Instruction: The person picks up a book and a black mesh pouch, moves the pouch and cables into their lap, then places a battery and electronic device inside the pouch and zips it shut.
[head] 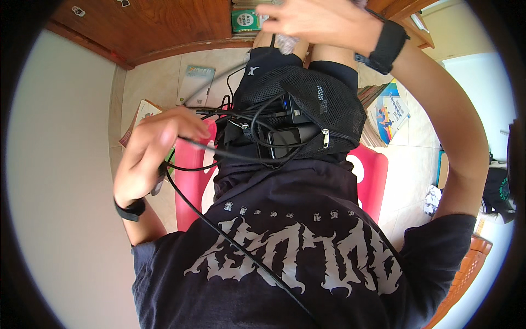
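On my lap lies a black mesh bag (343, 111) with its zip undone. Inside it are a black box-shaped device (299, 110) with a small blue light, and a device with a dark glossy face (283, 142). Left of the bag, my left hand (158, 142) has its fingers bent around a black cable (238, 157), blurred by motion, that runs across to the bag. At the top, beyond my knees, my right hand (316, 20) grips a crumpled, mottled grey-white thing (287, 43), partly hidden behind the fingers. Both wrists wear black straps.
I sit on a pink chair (372, 181). Books stand around on the tiled floor: a stack (386, 113) at right, a thin booklet (197, 82) and more at left. A wooden cabinet (164, 24) is ahead. Another black cable (230, 234) crosses my shirt.
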{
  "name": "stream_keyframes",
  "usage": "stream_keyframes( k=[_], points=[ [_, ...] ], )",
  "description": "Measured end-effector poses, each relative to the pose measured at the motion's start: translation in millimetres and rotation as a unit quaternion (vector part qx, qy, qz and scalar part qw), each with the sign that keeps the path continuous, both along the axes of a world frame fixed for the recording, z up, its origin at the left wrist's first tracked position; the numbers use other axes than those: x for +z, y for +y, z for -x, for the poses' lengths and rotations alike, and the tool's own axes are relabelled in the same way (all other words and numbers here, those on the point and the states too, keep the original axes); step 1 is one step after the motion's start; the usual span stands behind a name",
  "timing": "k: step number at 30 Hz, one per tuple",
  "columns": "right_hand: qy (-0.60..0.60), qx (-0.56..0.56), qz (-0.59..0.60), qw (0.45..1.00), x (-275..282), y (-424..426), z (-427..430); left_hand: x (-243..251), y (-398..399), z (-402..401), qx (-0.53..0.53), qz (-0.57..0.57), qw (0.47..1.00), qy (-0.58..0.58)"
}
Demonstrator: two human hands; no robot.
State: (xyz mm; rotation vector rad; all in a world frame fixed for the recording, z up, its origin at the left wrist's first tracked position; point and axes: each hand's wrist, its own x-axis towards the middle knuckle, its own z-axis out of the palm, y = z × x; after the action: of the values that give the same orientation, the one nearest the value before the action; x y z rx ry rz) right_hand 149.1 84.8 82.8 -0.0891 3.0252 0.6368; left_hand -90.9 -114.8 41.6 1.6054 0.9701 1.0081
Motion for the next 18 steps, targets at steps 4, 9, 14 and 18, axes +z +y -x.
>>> stream_keyframes(
  k=[4, 9, 14, 18],
  points=[
    [0.007, -0.011, -0.087, 0.996, -26.8, -8.8, 23.9, -12.2, 4.0, -30.5, 0.158, -0.035, 0.965, 0.205],
    [0.042, -0.029, -0.061, 0.997, -39.6, -4.6, 31.1, -5.5, -0.1, -38.4, 0.103, -0.034, 0.971, 0.212],
    [0.000, -0.197, 0.236, 0.952, -14.9, 8.6, 38.2, 4.5, 14.7, -65.5, 0.163, -0.137, 0.968, 0.135],
    [0.043, -0.282, 0.211, 0.935, -2.4, 0.5, 40.9, 17.3, 37.4, -89.4, 0.166, -0.264, 0.941, 0.128]
  ],
)
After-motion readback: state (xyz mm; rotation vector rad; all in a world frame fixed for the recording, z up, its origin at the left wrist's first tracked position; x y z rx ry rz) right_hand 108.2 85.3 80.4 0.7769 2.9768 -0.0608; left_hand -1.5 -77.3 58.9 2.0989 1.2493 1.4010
